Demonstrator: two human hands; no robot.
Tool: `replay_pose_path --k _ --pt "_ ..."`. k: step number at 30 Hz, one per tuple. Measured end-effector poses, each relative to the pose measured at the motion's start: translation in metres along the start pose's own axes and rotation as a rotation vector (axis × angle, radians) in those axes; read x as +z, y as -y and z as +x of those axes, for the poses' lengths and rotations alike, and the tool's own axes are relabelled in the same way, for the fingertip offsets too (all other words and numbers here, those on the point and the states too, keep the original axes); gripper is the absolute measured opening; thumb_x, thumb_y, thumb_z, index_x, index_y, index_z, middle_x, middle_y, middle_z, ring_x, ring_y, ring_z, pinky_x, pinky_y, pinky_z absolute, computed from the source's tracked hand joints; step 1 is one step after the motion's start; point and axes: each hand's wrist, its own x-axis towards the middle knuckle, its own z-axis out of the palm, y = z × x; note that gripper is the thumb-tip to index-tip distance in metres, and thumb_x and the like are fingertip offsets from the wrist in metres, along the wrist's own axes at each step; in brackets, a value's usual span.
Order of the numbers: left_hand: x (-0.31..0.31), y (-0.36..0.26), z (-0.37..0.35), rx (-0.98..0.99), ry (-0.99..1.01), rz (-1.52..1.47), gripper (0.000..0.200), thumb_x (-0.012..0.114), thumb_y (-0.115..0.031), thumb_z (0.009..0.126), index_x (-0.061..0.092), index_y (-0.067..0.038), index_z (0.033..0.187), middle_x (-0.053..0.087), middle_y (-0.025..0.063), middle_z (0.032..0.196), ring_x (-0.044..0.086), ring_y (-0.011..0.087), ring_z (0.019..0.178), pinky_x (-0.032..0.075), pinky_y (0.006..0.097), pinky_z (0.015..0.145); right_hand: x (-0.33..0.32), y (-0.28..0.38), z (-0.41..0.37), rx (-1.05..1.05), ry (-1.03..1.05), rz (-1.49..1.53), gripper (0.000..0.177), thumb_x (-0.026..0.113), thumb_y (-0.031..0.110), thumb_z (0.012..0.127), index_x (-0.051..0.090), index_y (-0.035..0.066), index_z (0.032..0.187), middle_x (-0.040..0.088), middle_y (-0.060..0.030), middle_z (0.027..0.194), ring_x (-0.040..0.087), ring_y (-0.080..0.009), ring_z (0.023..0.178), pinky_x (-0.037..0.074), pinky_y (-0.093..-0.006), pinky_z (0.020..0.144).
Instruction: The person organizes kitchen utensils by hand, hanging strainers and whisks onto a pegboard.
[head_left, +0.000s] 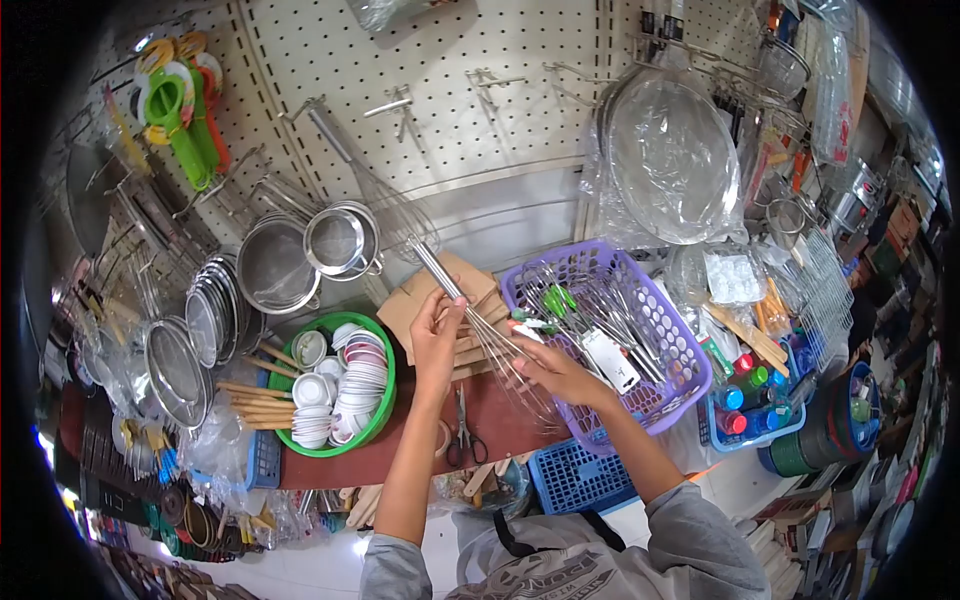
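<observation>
A metal whisk (pixel 437 270) slants across the middle of the view, its handle pointing up and left and its wire loops down and right. My left hand (pixel 435 335) is closed round it where the handle meets the wires. At the wires, my right hand (pixel 560 370) has its fingers closed on the loops. Behind my hands lies some brown cardboard (pixel 440 285) on the red-brown shelf (pixel 345 468). A second whisk (pixel 345 150) hangs from the pegboard, close above the held one. Below my left hand, black-handled scissors (pixel 464 445) rest on the shelf.
A purple basket (pixel 690 345) of metal utensils stands right of my hands. On the left, a green basket (pixel 385 390) holds small white bowls. Strainers (pixel 275 265) hang at left, and large wrapped sieves (pixel 672 150) hang upper right. Metal hooks (pixel 390 105) stick out of the pegboard.
</observation>
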Motion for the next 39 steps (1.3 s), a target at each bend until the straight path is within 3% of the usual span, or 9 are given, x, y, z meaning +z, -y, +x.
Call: replay_pose_path --k 6,13,16,19,21,27,31,36,39 --pt "-0.040 -0.017 -0.016 0.073 -0.018 0.078 0.054 0.065 -0.012 0.103 0.046 -0.004 0.152 0.075 0.0096 0.111 0.067 0.0111 0.097 0.053 0.0247 0.083 0.029 0.031 0.039 -0.190 0.027 -0.007 0.052 0.060 0.028 0.106 0.047 0.003 0.150 0.059 -0.0146 0.142 0.060 -0.0241 0.128 0.047 -0.0387 0.109" --pt "-0.053 -0.047 -0.044 0.128 0.005 0.276 0.060 0.063 -0.005 0.102 0.038 -0.007 0.157 0.073 0.0067 0.110 0.066 0.0101 0.098 0.055 0.0250 0.078 0.063 0.107 0.087 -0.378 -0.118 -0.044 0.056 0.072 0.024 0.099 0.052 0.009 0.150 0.067 -0.0120 0.129 0.060 -0.0183 0.126 0.055 -0.0345 0.095" --pt "-0.067 -0.047 -0.046 0.087 0.004 0.205 0.061 0.064 -0.002 0.100 0.041 -0.006 0.157 0.061 0.0076 0.132 0.065 0.0082 0.094 0.054 0.0236 0.077 0.075 0.115 0.109 -0.438 -0.155 -0.100 0.056 0.077 0.019 0.094 0.059 0.012 0.146 0.070 -0.0128 0.117 0.069 -0.0142 0.104 0.057 -0.0300 0.087" --pt "-0.075 -0.050 -0.043 0.109 -0.027 0.151 0.060 0.066 0.000 0.098 0.046 -0.006 0.154 0.059 0.0080 0.139 0.066 0.0094 0.097 0.055 0.0240 0.079 0.086 0.118 0.123 -0.505 -0.178 -0.115 0.057 0.079 0.013 0.091 0.061 0.013 0.145 0.070 -0.0135 0.112 0.072 -0.0113 0.087 0.058 -0.0262 0.076" --pt "-0.079 -0.059 -0.044 0.066 -0.043 0.057 0.060 0.066 0.000 0.098 0.046 -0.006 0.154 0.061 0.0073 0.135 0.067 0.0103 0.098 0.055 0.0250 0.080 0.092 0.125 0.126 -0.497 -0.179 -0.133 0.056 0.079 0.013 0.091 0.062 0.014 0.144 0.070 -0.0131 0.111 0.073 -0.0117 0.087 0.057 -0.0257 0.073" --pt "-0.097 -0.091 -0.018 0.202 -0.023 0.431 0.052 0.068 -0.002 0.097 0.050 0.001 0.145 0.064 0.0068 0.117 0.067 0.0128 0.098 0.059 0.0274 0.078 0.098 0.145 0.143 -0.473 -0.169 -0.137 0.051 0.077 0.011 0.092 0.065 0.014 0.141 0.070 -0.0097 0.109 0.073 -0.0122 0.082 0.057 -0.0265 0.067" --pt "-0.099 -0.115 0.012 0.288 -0.043 0.371 0.048 0.067 0.002 0.096 0.051 0.002 0.141 0.063 0.0088 0.120 0.068 0.0137 0.094 0.060 0.0288 0.077 0.100 0.162 0.167 -0.551 -0.207 -0.120 0.051 0.077 0.010 0.091 0.065 0.015 0.141 0.070 -0.0090 0.108 0.072 -0.0117 0.079 0.056 -0.0269 0.065" --pt "-0.099 -0.148 0.052 0.442 -0.030 0.281 0.075 0.069 0.007 0.091 0.038 -0.011 0.156 0.066 0.0120 0.117 0.069 0.0129 0.085 0.057 0.0258 0.069 0.102 0.200 0.194 -0.630 -0.297 -0.228 0.051 0.077 0.009 0.091 0.066 0.017 0.140 0.069 -0.0075 0.105 0.070 -0.0118 0.077 0.057 -0.0272 0.064" --pt "-0.101 -0.170 0.075 0.482 0.027 0.338 0.079 0.064 0.009 0.092 0.031 -0.011 0.161 0.062 0.0108 0.116 0.068 0.0120 0.086 0.060 0.0274 0.077 0.099 0.218 0.213 -0.673 -0.361 -0.268 0.051 0.076 0.009 0.091 0.066 0.018 0.140 0.068 -0.0060 0.103 0.069 -0.0122 0.076 0.057 -0.0276 0.064"
